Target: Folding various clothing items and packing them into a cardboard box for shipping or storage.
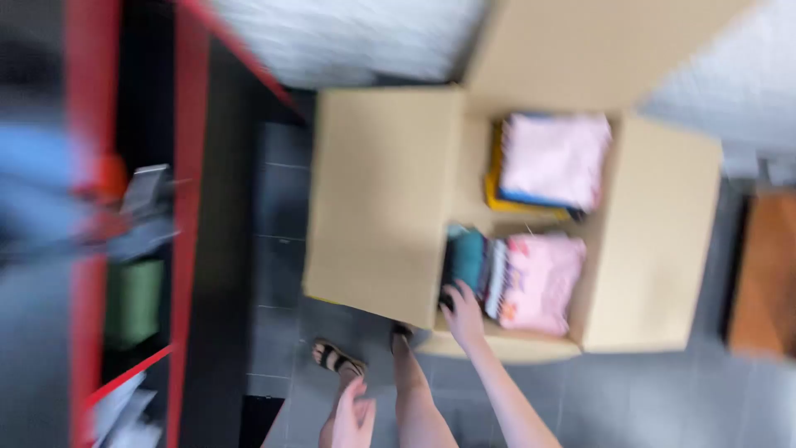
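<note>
Right hand (462, 315): reaching down into the cardboard box (381, 199), its fingers curling over the near edge of a row of folded clothes (474, 259); the blur is hiding whether the grip is closing on the cloth or only touching it, so I cannot tell.
Left hand (352, 421): hanging low at the bottom of the frame, near the leg, holding nothing, its grip loose and released.
Box: sitting open on the grey tiled floor (282, 241), its flaps folding outward on all sides.
Near stack: a pink folded garment (543, 282) is lying just beside the teal and dark pieces that the right hand is meeting.
Far stack: another pink folded garment (554, 158) is resting on blue and yellow ones, towards the back of the box.
Feet: a sandal (336, 358) with dark straps is standing on the tiles just in front of the box.
Left side: a red metal rack (186, 207) is running along the floor, its contents blurring beyond telling.
</note>
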